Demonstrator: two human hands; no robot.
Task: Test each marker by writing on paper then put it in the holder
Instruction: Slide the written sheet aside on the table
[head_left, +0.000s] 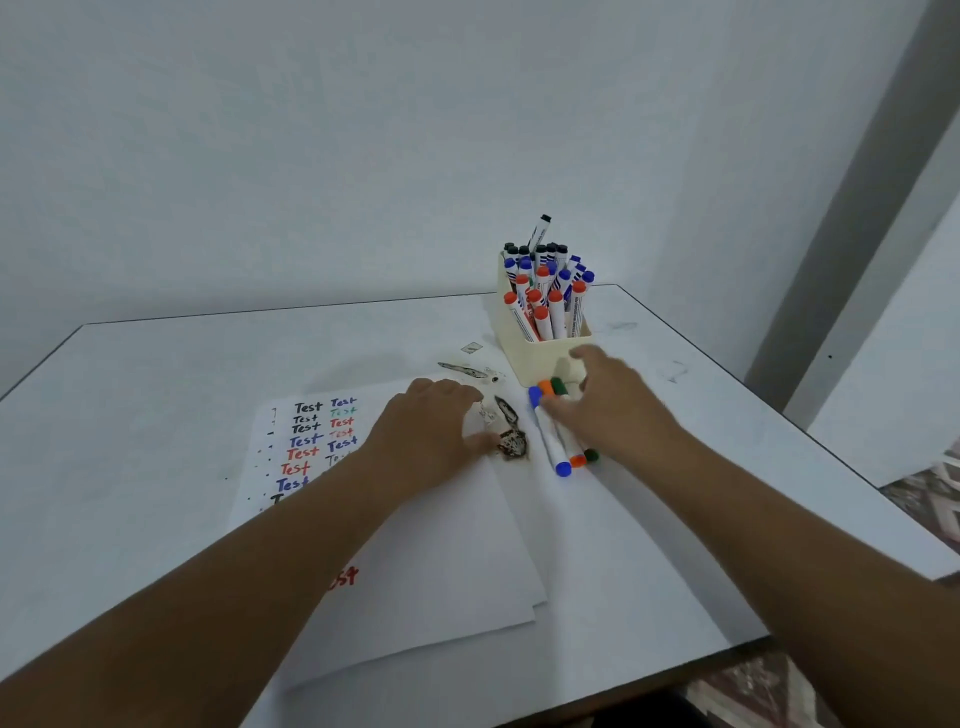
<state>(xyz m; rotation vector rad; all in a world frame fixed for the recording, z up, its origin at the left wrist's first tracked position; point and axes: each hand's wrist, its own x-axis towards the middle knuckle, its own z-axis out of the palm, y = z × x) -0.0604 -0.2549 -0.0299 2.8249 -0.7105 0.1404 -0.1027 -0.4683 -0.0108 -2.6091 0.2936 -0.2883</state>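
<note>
White paper (441, 561) lies on the table, its left part covered with rows of the word "Test" in black, blue, red and green. My left hand (431, 426) rests palm down on the sheet's upper right part, fingers relaxed. Three loose markers lie side by side to the right of the paper: blue (551, 447), orange (575, 458) and green (590, 455). My right hand (608, 400) lies over them, with its fingers touching the markers; whether it grips one is unclear. The cream holder (524, 353) behind them is packed with several capped markers.
The white table (156, 415) has peeled, dark damaged patches (511, 441) near the paper's top right corner. The holder stands near the far right corner by the wall. The table's right edge (810, 436) drops to a patterned floor.
</note>
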